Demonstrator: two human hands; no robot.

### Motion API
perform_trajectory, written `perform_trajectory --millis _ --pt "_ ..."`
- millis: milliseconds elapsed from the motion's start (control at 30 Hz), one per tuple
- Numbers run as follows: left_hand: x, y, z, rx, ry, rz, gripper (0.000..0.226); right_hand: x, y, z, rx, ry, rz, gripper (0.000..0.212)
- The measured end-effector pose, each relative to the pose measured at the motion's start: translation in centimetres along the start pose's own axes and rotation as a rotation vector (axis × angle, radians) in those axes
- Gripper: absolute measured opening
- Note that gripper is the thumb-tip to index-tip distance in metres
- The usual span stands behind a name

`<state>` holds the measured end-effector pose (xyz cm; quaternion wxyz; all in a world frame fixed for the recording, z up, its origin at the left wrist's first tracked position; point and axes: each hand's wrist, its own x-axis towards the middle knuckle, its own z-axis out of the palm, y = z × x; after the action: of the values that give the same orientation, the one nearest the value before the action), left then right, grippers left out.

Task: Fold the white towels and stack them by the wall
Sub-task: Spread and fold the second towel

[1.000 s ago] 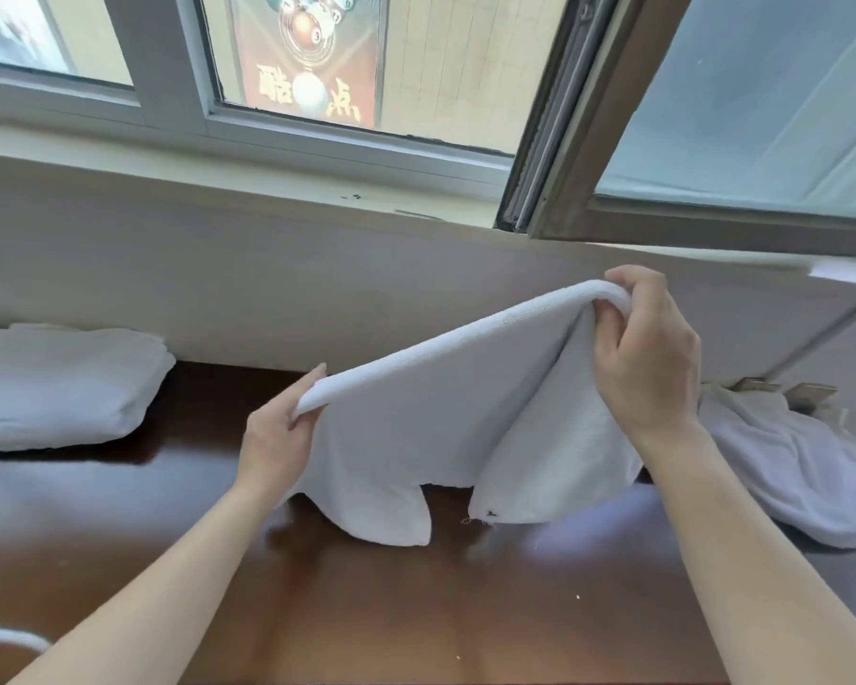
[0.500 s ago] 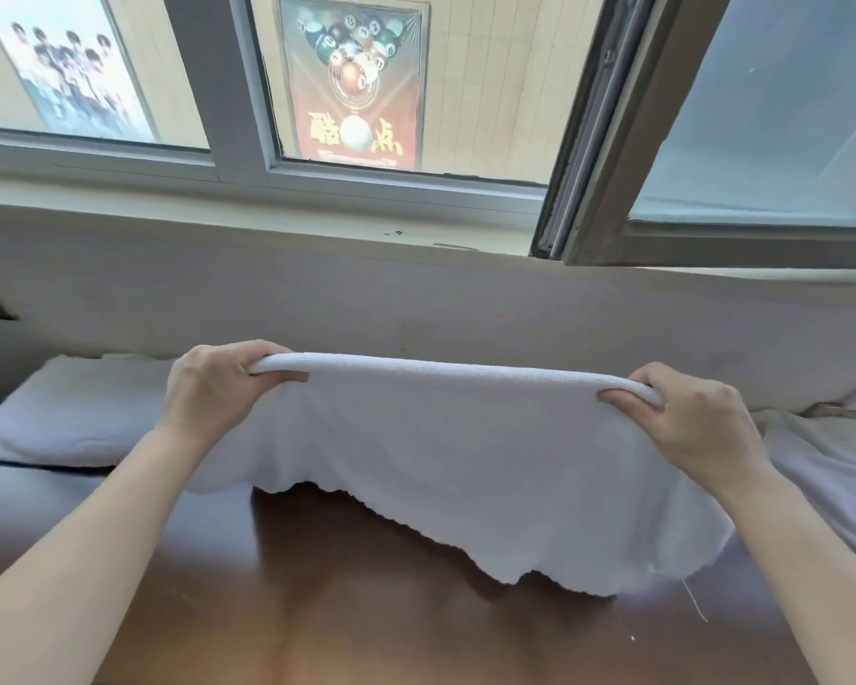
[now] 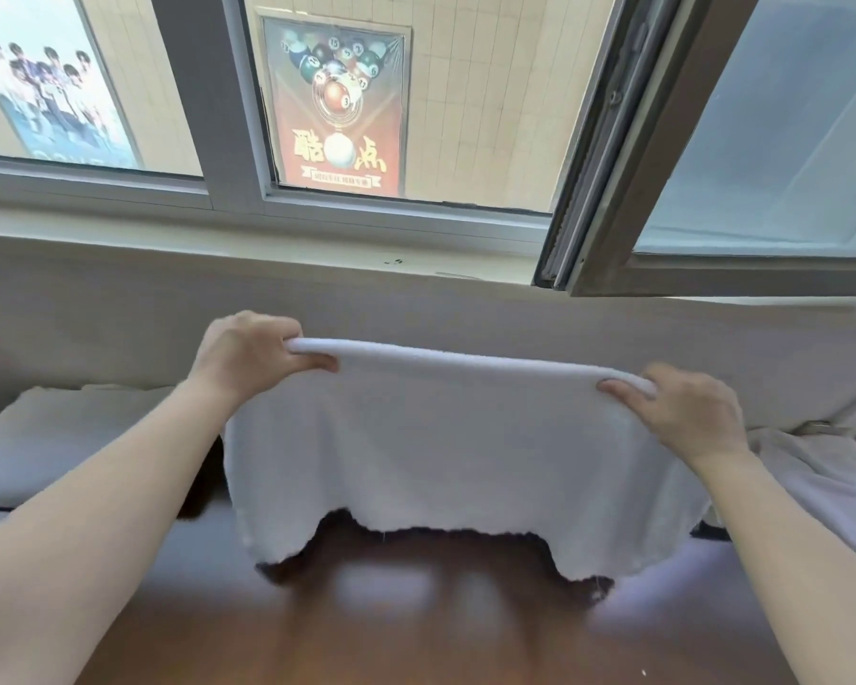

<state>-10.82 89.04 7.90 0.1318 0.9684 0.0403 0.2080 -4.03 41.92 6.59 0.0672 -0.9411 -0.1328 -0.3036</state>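
Fingers [image 3: 312, 362] on towel [image 3: 446, 447], below "酷点" billiards poster [image 3: 336, 106]

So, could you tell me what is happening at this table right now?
A person is folding white towels. The left hand and right hand each pinch an end of one towel, holding it doubled over and stretched level above the dark wooden table, its loose edges hanging down. A folded pile lies by the wall on the left, and an unfolded heap waits on the right. This towel has not yet been laid down.
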Motion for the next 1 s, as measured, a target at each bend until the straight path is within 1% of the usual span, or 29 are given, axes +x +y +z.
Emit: perform_trajectory --millis 67,133,200,233,267,333,400,467,500,533,567,633,700,767,833,933,967,1000 --pt "0.7 0.1 -1.6 0.007 0.242 0.148 0.077 0.2 0.1 -1.8 0.009 0.160 -0.043 0.063" --pt "0.0 0.0 -3.3 0.033 0.469 0.326 0.069 -0.5 0.2 -3.6 0.028 0.270 -0.055 0.062" --pt "-2.4 -0.8 -4.0 0.079 0.556 0.445 0.059 -2.4 0.2 -4.6 0.032 0.351 -0.103 0.060" --pt "-4.1 -1.3 -3.8 0.096 0.550 0.469 0.057 -3.9 0.2 -4.7 0.036 0.365 -0.151 0.059" --pt "-6.0 -1.7 -3.2 0.104 0.515 0.477 0.057 -5.6 0.2 -4.3 0.047 0.344 -0.201 0.058" --pt "-10.3 -2.7 -0.4 0.098 0.347 0.441 0.061 -9.9 0.0 -2.7 0.086 0.179 -0.234 0.060" --pt "-15.3 -3.8 3.6 0.072 0.087 0.365 0.067 -14.9 -0.3 0.4 0.141 -0.087 -0.175 0.064" --pt "-20.4 -4.8 8.0 0.093 -0.168 0.253 0.071 -19.6 -1.0 3.5 0.158 -0.387 -0.091 0.069" --pt "-22.7 -5.2 9.8 0.130 -0.287 0.190 0.068 -21.4 -1.5 4.9 0.157 -0.531 -0.065 0.071" --pt "-24.8 -5.6 11.7 0.164 -0.417 0.106 0.063 -23.5 -1.8 6.2 0.136 -0.631 -0.054 0.071" --pt "-26.8 -6.1 13.2 0.195 -0.544 0.024 0.059 -25.1 -2.2 7.1 0.118 -0.692 -0.045 0.069" --pt "-29.2 -5.9 14.2 0.233 -0.709 -0.089 0.054 -27.9 -2.5 8.4 0.060 -0.735 -0.019 0.076" --pt "-29.6 -5.7 14.0 0.166 -0.768 -0.214 0.056 -29.7 -2.3 8.5 0.051 -0.790 0.034 0.081" --pt "-29.4 -5.5 13.3 0.105 -0.789 -0.260 0.062 -29.8 -2.2 7.8 0.090 -0.862 0.124 0.072" --pt "-28.6 -4.7 12.1 0.088 -0.836 -0.286 0.062 -29.6 -2.2 7.3 0.129 -0.919 0.177 0.062" --pt "-27.0 -3.4 10.9 0.090 -0.849 -0.222 0.049 -28.7 -2.1 6.9 0.132 -0.945 0.158 0.064" --pt "-26.4 -3.1 11.0 0.043 -0.826 -0.205 0.049 -28.3 -2.2 6.9 0.133 -0.947 0.147 0.066" --pt "-25.8 -2.8 11.4 -0.025 -0.796 -0.188 0.055 -27.9 -2.3 6.9 0.142 -0.939 0.140 0.071"
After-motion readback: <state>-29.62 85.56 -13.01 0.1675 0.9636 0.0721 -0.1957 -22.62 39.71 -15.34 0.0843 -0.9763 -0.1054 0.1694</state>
